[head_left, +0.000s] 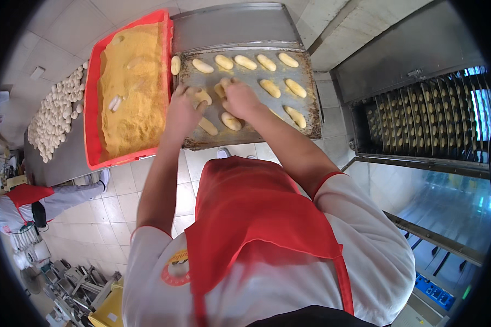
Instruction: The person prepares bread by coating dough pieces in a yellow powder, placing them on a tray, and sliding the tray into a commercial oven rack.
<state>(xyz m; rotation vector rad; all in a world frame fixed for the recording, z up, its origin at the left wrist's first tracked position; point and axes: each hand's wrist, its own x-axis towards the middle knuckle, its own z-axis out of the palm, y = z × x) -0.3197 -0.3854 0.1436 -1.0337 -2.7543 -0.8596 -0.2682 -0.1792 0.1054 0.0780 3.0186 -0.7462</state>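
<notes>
Both my hands are over a dark, worn baking tray (311, 117) that carries several oblong dough rolls (270, 88) dusted with yellow meal. My left hand (184, 111), slightly smeared, is at the tray's left side with a dough roll (204, 97) between its fingers and thumb. To its right, the fingers of my right hand (238, 99) close round another dough roll (220, 90), partly hidden by them. Under my wrists lie a dough roll (208, 126) and a second one (232, 121). A single roll (175, 65) rests at the tray's left edge.
Left of the tray stands a red bin (93, 136) of yellow meal (131, 76) with pale dough pieces (115, 103). Beyond it, many white dough pieces (54, 117) are heaped on a metal table (71, 158). A rack of filled trays (420, 117) stands right. Another person (16, 210) is far left.
</notes>
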